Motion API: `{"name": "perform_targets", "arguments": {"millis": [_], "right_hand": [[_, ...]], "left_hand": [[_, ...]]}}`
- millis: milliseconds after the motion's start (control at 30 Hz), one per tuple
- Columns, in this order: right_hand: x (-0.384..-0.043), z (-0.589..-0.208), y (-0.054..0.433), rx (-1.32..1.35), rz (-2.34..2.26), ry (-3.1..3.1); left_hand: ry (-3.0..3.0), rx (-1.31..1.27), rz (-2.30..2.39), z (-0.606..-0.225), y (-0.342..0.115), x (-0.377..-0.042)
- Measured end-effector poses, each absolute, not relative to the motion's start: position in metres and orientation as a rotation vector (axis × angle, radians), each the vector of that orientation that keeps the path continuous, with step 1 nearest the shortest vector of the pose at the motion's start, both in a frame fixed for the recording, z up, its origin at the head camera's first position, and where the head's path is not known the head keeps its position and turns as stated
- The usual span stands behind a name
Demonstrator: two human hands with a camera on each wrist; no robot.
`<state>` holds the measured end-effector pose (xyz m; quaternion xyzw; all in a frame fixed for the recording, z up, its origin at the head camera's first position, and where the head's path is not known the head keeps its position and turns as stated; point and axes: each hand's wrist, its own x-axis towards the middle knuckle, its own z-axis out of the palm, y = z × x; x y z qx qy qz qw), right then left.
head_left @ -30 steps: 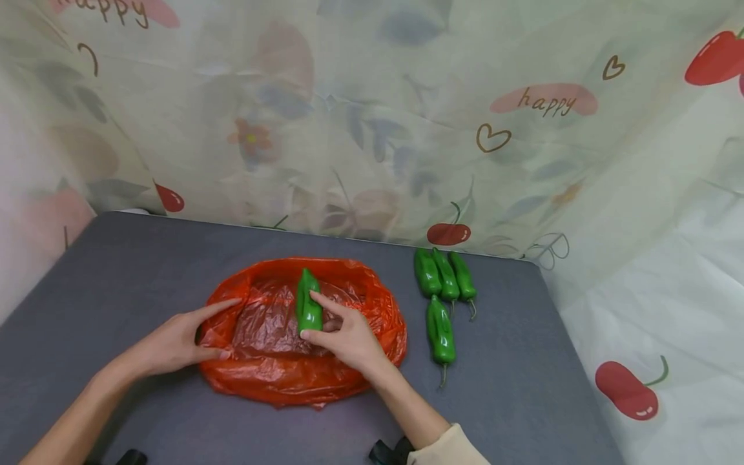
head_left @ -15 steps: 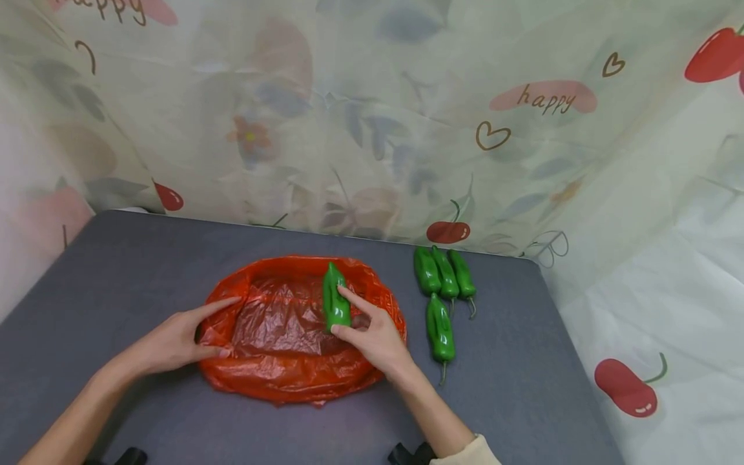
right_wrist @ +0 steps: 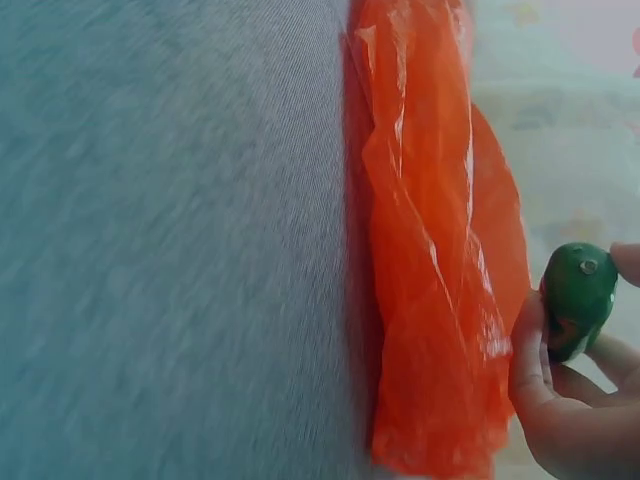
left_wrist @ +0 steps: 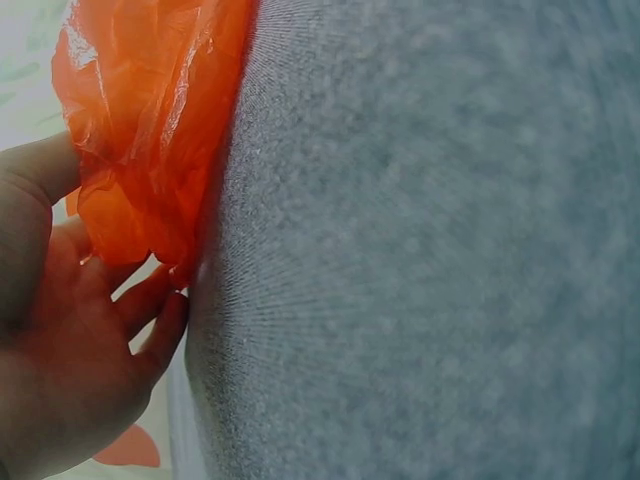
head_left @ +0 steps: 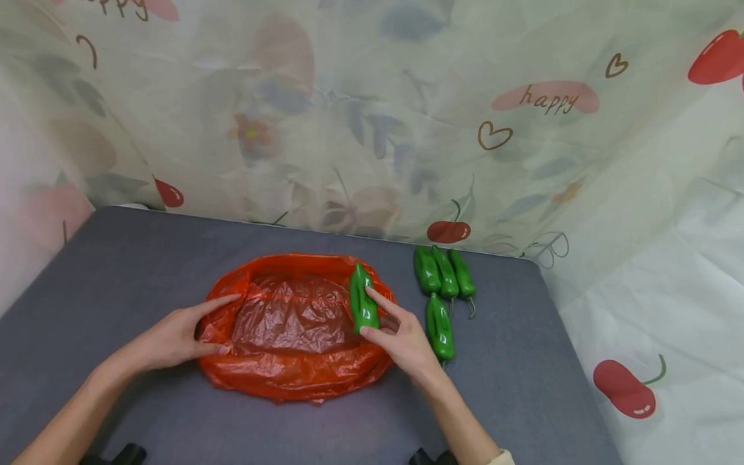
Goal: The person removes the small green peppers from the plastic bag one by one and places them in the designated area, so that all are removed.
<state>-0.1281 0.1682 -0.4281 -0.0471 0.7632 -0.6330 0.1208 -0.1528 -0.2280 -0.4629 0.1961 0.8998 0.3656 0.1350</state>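
A red plastic bag (head_left: 279, 374) lies on the grey table with its mouth spread wide. At its left end my left hand (head_left: 171, 339) holds the rim, thumb and index finger spread along it; the left wrist view shows the bag's crinkled edge (left_wrist: 150, 130) among the fingers. My right hand (head_left: 409, 342) pinches a glossy green chili pepper (head_left: 363, 307) between thumb and fingers, over the right part of the bag's mouth. In the right wrist view the pepper's blunt stem end (right_wrist: 582, 290) faces the camera, beside the bag's raised side.
Right of the bag, three green peppers (head_left: 446, 274) lie side by side at the table's back edge. Another pepper (head_left: 440, 328) lies in front of them, its stem partly behind my right hand. A printed curtain (head_left: 372, 129) hangs behind the grey table (head_left: 523, 361).
My right hand has carried the pepper rightward, from above the bag's middle to its right side. The left hand has stayed at the bag's left end.
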Motion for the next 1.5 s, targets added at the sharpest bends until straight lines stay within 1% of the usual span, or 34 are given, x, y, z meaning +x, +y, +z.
{"name": "perform_targets", "arguments": {"millis": [533,1033,1500], "right_hand": [[-0.115,-0.426,0.218,-0.043,-1.824,2.323],[-0.103,-0.43,0.273,0.142,-1.728,2.46],[-0.095,-0.434,0.31,0.254,-1.614,2.503]], "left_hand": [[2.615,0.546,1.038,-0.464,-0.23,-0.153],[2.57,0.533,1.037,-0.463,-0.231,-0.154],[2.593,0.561,0.941,-0.455,-0.226,-0.157]]}}
